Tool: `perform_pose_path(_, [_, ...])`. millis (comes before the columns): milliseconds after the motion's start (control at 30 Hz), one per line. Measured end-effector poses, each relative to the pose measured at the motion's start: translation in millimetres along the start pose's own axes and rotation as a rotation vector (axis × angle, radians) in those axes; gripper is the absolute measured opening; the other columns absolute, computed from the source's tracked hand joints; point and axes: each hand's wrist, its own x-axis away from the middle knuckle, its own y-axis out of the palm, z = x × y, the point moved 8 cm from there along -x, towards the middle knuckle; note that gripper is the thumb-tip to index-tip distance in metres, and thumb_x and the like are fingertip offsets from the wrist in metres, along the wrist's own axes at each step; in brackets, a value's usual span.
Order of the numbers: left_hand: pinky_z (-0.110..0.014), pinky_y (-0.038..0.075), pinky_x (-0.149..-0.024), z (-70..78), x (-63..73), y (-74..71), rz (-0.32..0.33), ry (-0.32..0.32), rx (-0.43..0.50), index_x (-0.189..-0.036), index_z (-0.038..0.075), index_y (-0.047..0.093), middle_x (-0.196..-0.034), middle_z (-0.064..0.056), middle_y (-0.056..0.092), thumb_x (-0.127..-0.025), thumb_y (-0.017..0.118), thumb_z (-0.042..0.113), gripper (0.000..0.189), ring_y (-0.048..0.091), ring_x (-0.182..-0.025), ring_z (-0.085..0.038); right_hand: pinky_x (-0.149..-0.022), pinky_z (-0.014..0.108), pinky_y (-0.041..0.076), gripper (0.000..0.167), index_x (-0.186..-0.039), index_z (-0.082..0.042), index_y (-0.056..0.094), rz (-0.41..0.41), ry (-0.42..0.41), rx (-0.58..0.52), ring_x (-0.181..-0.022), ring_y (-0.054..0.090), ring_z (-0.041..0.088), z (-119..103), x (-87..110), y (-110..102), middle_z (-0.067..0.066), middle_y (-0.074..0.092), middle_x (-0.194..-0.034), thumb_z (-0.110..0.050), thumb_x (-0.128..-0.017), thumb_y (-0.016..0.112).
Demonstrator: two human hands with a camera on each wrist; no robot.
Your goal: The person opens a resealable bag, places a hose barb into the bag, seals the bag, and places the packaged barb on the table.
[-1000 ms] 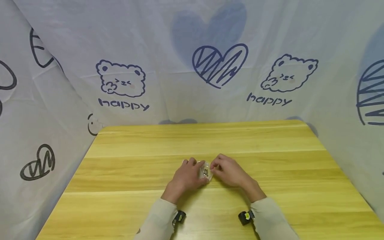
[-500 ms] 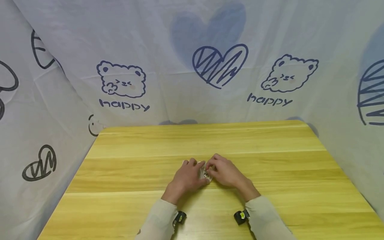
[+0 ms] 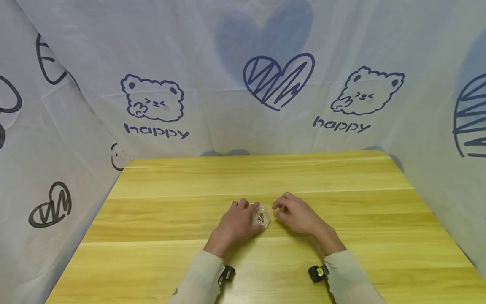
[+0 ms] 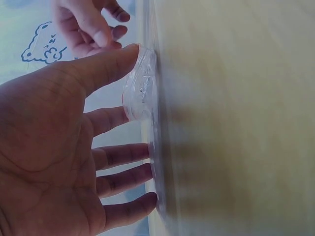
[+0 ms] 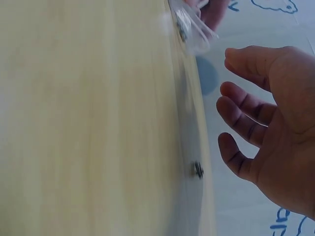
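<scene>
One wood-grain tabletop lies under both hands. The left hand holds a clear plastic bag between spread thumb and forefinger; the right hand, fingers loosely bent around nothing visible, hangs just right of it, apart. Small metal pieces sit inside the bag; one loose metal piece lies below the right hand, the nearer one

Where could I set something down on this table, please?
The middle is crowded: the left hand holds a clear bag, the right hand is beside it, and a small metallic piece lies near that hand. Bare tabletop stretches beyond both hands to the curtain, and outward of the left sleeve and right sleeve.
</scene>
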Motion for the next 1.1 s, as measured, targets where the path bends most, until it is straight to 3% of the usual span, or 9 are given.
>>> perform_pose_path(700, [-0.044,0.050,-0.090,1.0,-1.3,-1.9,0.014,0.011,0.021,-0.147,0.021,0.044,-0.134,-0.012,0.049,-0.087,0.064,0.054,0.071,0.048,-0.118,-0.030,-0.083,0.036,0.049,0.016,-0.108,-0.014,0.068,-0.015,-0.007,0.025,-0.092,0.058,0.012,28.3,21.4,-11.5,-0.004,0.062,-0.098,-0.017,-0.092,0.065])
perform_pose_path(1100, [-0.044,0.051,-0.090,0.0,-2.2,0.7,0.003,0.011,0.014,-0.147,0.021,0.043,-0.136,-0.013,0.049,-0.087,0.063,0.054,0.071,0.048,-0.118,-0.031,-0.092,0.047,0.047,0.023,-0.110,-0.013,0.068,-0.040,0.008,0.070,-0.105,0.058,0.024,42.6,40.0,-18.7,0.001,0.063,-0.106,-0.016,-0.088,0.070])
